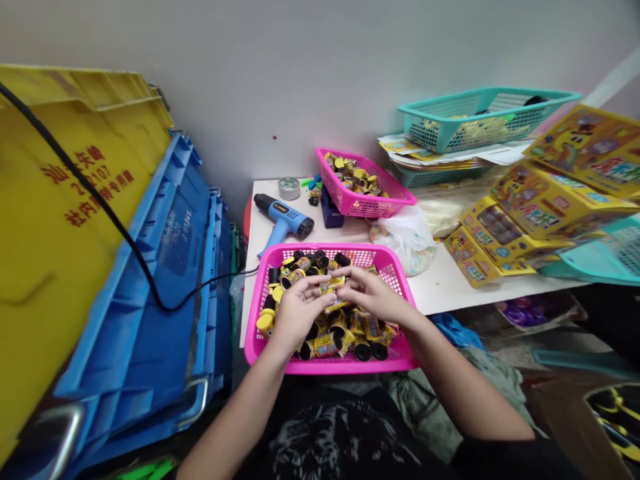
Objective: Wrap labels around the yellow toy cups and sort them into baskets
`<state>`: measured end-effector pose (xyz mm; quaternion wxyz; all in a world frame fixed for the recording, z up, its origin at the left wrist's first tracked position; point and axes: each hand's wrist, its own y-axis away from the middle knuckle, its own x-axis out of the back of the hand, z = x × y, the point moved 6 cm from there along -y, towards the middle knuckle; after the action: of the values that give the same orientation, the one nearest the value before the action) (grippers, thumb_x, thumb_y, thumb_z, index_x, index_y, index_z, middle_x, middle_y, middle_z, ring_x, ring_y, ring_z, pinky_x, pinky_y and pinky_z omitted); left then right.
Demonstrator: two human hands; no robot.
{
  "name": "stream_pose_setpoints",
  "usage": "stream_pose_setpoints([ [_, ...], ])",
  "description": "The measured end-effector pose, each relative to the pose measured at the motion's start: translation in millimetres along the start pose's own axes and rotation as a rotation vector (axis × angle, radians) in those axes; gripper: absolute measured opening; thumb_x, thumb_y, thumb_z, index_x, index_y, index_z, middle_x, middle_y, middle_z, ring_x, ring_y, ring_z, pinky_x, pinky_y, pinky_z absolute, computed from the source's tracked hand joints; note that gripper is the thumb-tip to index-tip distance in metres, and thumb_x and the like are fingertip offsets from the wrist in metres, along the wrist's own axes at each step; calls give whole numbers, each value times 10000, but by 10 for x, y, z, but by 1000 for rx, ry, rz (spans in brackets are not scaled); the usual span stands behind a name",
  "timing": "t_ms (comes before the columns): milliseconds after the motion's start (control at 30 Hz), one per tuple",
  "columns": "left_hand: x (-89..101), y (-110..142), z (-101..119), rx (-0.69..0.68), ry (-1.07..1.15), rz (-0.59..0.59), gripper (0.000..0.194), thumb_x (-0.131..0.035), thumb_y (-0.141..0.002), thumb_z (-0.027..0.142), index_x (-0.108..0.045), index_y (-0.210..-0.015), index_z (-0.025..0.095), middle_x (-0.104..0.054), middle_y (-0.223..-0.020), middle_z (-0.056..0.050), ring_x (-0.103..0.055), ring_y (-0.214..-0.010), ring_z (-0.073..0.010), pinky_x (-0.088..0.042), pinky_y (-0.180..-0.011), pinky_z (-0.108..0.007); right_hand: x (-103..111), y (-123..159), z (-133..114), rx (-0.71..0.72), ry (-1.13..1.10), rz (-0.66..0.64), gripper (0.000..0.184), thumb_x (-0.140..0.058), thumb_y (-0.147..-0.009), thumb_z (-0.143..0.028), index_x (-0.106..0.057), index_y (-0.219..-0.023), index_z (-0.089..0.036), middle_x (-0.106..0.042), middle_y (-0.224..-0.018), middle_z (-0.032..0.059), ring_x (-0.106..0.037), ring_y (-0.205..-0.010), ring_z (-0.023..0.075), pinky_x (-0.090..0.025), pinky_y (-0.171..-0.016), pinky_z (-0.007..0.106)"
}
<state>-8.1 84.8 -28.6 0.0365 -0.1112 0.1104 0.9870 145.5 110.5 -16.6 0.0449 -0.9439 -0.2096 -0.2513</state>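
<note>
Over the near pink basket (pixel 255 313), my left hand (pixel 304 303) and my right hand (pixel 367 293) meet, their fingers closed round a small yellow printed wrapper (pixel 332 285). Whether a canister sits inside that wrapper I cannot tell. Below the hands lies a heap of small canisters (pixel 320 345) with black or yellow ends, several in loose yellow printed film. Part of the heap is hidden under my hands.
A blue heat gun (pixel 287 217) lies behind the near basket, beside a tape roll (pixel 289 188). Farther back stands a second pink basket (pixel 350 200) of wrapped pieces. Stacked yellow boxes (pixel 545 200) and a teal basket (pixel 440 130) are on the right; blue crates (pixel 165 267) stand left.
</note>
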Motion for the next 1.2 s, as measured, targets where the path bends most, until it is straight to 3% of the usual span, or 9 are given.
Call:
stream_pose_setpoints([
  [133,195,19,22,-13,-63,152,251,-771,-672,316,-760,-862,152,-752,-744,-45,-649,-588,-139,-526,-538,-239,282,-327,252,-151,492,213,243,-531,-880,-375,-658,-847,-170,-685,-851,83,-637,-854,230,-465,-747,324],
  [267,285,54,105,-153,-105,230,215,-748,-708,329,-774,-866,186,-773,-880,-56,-704,-807,-204,-566,-746,-319,217,-550,417,-172,590,256,170,-713,-695,-267,-636,-794,-152,-681,-950,178,-612,-978,333,-441,-825,403],
  [400,335,82,128,-229,-77,234,192,-734,-731,321,-771,-878,203,-762,-983,-62,-680,-1001,-229,-500,-953,-379,175,-493,355,-133,566,277,198,-644,-696,-210,-575,-876,-167,-681,-957,145,-628,-929,292,-467,-788,378],
  [500,371,99,125,-228,-76,232,184,-727,-740,331,-773,-868,206,-762,-975,-69,-682,-995,-232,-505,-946,-383,256,-286,182,-74,457,277,260,-613,-701,-206,-509,-939,-189,-681,-975,91,-647,-864,229,-493,-754,332],
  [667,299,138,180,-287,-168,190,117,-717,-752,292,-780,-814,216,-769,-919,-62,-700,-923,-220,-536,-891,-361,303,118,-227,131,81,206,237,-631,-767,-290,-514,-958,-213,-642,-926,55,-619,-836,198,-500,-742,329],
  [800,211,161,195,-309,-186,165,90,-709,-757,253,-780,-800,218,-769,-913,-61,-704,-902,-216,-547,-866,-352,261,249,-391,188,153,165,242,-663,-762,-282,-554,-967,-212,-635,-995,79,-604,-891,222,-495,-790,370],
  [967,161,191,213,-329,-193,144,105,-694,-774,262,-780,-822,225,-768,-924,-63,-702,-910,-219,-548,-863,-350,196,260,-383,186,254,85,228,-656,-746,-205,-569,-957,-207,-662,-884,53,-626,-799,210,-507,-730,356],
  [1100,144,202,221,-328,-201,138,108,-707,-761,270,-782,-822,222,-767,-914,-65,-699,-905,-220,-550,-869,-352,197,304,-445,332,328,82,227,-653,-782,-219,-591,-1000,-219,-658,-949,72,-620,-882,234,-503,-781,385],
  [1200,102,187,167,-268,-165,84,130,-710,-753,303,-782,-816,215,-762,-931,-70,-698,-885,-225,-586,-755,-326,175,328,-459,399,328,49,232,-655,-817,-245,-605,-1043,-233,-641,-994,80,-606,-948,239,-501,-824,393],
])
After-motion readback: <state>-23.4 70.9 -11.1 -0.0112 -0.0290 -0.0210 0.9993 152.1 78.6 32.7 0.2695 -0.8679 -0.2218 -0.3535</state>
